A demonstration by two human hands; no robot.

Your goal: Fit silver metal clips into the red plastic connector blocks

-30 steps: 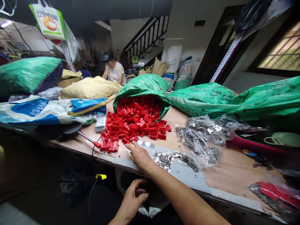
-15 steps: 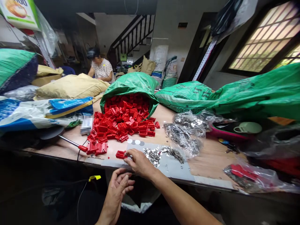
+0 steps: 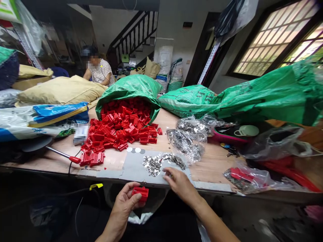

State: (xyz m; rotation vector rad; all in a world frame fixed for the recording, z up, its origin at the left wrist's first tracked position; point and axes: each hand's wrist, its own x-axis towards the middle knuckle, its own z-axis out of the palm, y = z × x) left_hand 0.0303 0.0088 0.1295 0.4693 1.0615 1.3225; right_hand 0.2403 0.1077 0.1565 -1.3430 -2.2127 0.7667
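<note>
My left hand [image 3: 127,201] holds a small red plastic battery case [image 3: 140,194] just in front of the table edge, thumb on the near side. The case's hollow side faces up, and a coil spring shows at its left end. My right hand [image 3: 178,181] is over the grey mat [image 3: 131,164], its bent fingers slightly apart, with nothing visible between them. Its fingertips are near the right lower side of a pile of small shiny metal contact pieces [image 3: 152,164]. More red cases [image 3: 118,131] spill from an open green sack [image 3: 132,85] behind.
Clear bags of metal pieces [image 3: 188,144] lie right of the mat. A red-handled lever [image 3: 74,159] sticks out at the left. Full green sacks [image 3: 242,95] line the right back. Another person [image 3: 99,72] sits beyond the table.
The red case has gone from the mat into my left hand. My right hand has let it go and moved right to the metal pieces. The view has shifted to the right.
</note>
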